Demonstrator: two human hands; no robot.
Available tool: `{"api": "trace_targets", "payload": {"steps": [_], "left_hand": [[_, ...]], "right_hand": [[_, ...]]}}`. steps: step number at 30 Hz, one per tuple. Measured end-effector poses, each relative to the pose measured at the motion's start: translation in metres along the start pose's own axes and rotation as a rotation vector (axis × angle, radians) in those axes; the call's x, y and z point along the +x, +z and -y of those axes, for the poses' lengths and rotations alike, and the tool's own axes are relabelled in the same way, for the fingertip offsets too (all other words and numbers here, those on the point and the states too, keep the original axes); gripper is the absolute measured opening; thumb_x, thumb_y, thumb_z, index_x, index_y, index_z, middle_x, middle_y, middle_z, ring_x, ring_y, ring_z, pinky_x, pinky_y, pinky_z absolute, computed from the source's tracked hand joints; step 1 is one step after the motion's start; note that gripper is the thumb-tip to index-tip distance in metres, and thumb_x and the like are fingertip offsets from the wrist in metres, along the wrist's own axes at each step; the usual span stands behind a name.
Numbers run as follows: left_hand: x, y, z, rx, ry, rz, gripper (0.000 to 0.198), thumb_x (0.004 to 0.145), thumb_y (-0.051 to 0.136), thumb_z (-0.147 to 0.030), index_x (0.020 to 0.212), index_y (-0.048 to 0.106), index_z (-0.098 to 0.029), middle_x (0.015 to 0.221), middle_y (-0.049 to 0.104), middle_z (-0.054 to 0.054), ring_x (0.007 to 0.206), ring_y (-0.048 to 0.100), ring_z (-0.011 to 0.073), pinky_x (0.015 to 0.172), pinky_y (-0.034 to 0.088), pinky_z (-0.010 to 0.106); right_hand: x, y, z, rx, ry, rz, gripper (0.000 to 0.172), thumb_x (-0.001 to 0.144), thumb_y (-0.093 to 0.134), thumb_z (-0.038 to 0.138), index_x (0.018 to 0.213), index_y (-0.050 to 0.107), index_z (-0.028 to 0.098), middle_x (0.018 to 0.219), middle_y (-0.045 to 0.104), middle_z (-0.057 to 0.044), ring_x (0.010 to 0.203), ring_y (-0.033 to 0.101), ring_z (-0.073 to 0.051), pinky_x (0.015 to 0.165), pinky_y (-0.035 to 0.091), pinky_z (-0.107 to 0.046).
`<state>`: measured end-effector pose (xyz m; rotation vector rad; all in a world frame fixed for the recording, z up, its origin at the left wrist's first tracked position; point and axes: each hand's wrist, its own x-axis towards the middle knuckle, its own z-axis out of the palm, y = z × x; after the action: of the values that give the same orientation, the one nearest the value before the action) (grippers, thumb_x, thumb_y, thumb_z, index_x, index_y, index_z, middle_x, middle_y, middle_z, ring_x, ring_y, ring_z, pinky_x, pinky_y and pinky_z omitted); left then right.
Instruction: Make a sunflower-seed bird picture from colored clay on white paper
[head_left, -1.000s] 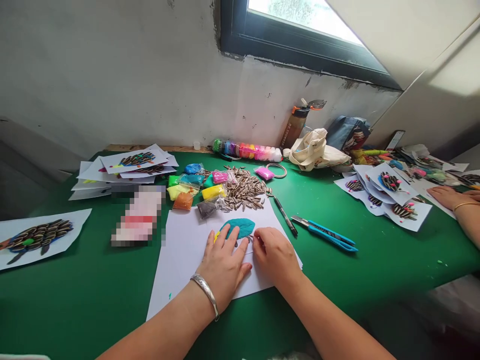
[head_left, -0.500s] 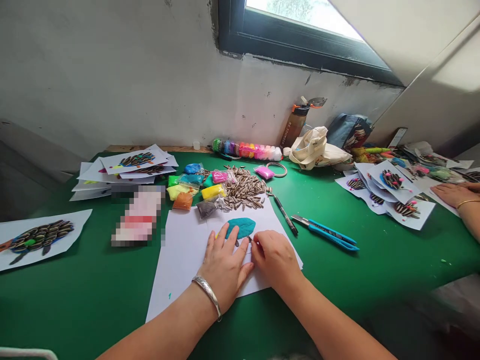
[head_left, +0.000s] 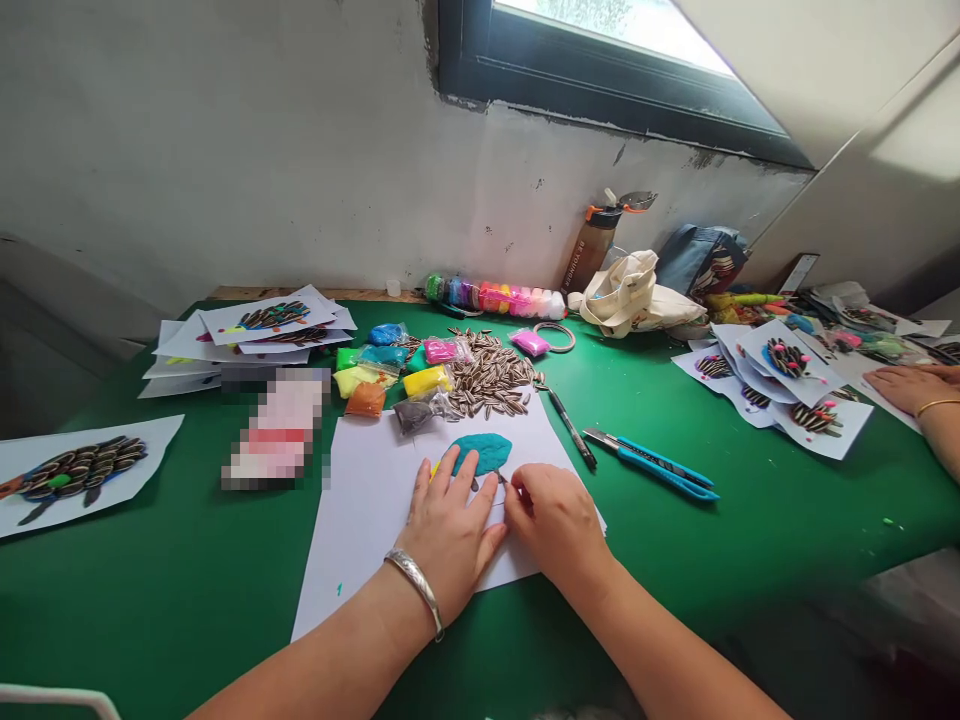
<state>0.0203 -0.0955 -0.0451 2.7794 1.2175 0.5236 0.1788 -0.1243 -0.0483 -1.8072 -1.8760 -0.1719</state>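
Head view, and here's the crux: a teal clay shape (head_left: 491, 451) lies just ahead and to the left of the right hand (head_left: 553, 515), its long axis running crosswise on the white paper (head_left: 360, 540). The left hand (head_left: 446, 530) is nearer, spread flat, gripping nothing visible, two fingertips overlapping the shape's near left part. Now look between the hands: a thin dark piece (head_left: 501, 477) sits at the shape's near edge, right by the right hand's fingertips! That hand is curled, thumb and forefinger almost together; whether they pinch the piece, I can't tell. Beyond both hands, sunflower seeds (head_left: 487, 378) heap up on the green bench (head_left: 225, 590); off the right hand's outer side lies a blue craft knife (head_left: 656, 465).
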Motion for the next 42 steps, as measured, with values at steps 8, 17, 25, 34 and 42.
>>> {"api": "trace_targets", "payload": {"steps": [8, 17, 25, 34, 42], "left_hand": [[0.001, -0.002, -0.001, -0.004, -0.004, 0.013, 0.040, 0.090, 0.050, -0.041, 0.123, 0.061, -0.021, 0.137, 0.053, 0.016, 0.132, 0.039, 0.0367, 0.105, 0.032, 0.062], [0.001, -0.004, -0.002, 0.000, -0.016, 0.038, 0.040, 0.090, 0.049, -0.040, 0.124, 0.061, -0.021, 0.138, 0.052, 0.015, 0.133, 0.039, 0.0362, 0.107, 0.031, 0.061], [0.001, -0.010, -0.004, 0.031, -0.026, 0.018, 0.042, 0.089, 0.049, -0.040, 0.126, 0.059, -0.020, 0.140, 0.050, 0.015, 0.134, 0.037, 0.0370, 0.106, 0.029, 0.064], [0.001, -0.011, -0.002, 0.026, -0.026, 0.037, 0.040, 0.089, 0.050, -0.038, 0.123, 0.061, -0.020, 0.137, 0.054, 0.013, 0.133, 0.038, 0.0364, 0.106, 0.030, 0.064], [0.002, -0.014, -0.003, 0.002, -0.046, 0.076, 0.041, 0.088, 0.051, -0.038, 0.123, 0.061, -0.020, 0.137, 0.053, 0.013, 0.134, 0.037, 0.0369, 0.106, 0.028, 0.065]], "right_hand": [[0.000, -0.003, 0.003, 0.009, -0.006, 0.007, 0.020, 0.084, 0.049, 0.017, 0.065, 0.054, 0.019, 0.059, 0.056, 0.001, 0.058, 0.050, -0.014, 0.063, 0.031, -0.029], [0.000, -0.002, 0.003, 0.033, 0.025, 0.027, 0.019, 0.083, 0.050, 0.018, 0.063, 0.052, 0.020, 0.058, 0.054, 0.001, 0.058, 0.049, -0.014, 0.061, 0.032, -0.028], [0.005, -0.005, 0.003, 0.190, 0.085, 0.037, 0.017, 0.083, 0.050, 0.018, 0.066, 0.052, 0.020, 0.059, 0.054, 0.002, 0.056, 0.048, -0.012, 0.057, 0.035, -0.025], [0.007, -0.001, 0.005, 0.163, 0.085, 0.080, 0.020, 0.084, 0.049, 0.021, 0.063, 0.049, 0.020, 0.059, 0.055, 0.001, 0.057, 0.049, -0.013, 0.058, 0.035, -0.026], [0.009, 0.000, 0.006, 0.161, 0.142, 0.110, 0.020, 0.083, 0.049, 0.022, 0.063, 0.050, 0.020, 0.059, 0.056, 0.001, 0.056, 0.049, -0.013, 0.057, 0.034, -0.025]]}}
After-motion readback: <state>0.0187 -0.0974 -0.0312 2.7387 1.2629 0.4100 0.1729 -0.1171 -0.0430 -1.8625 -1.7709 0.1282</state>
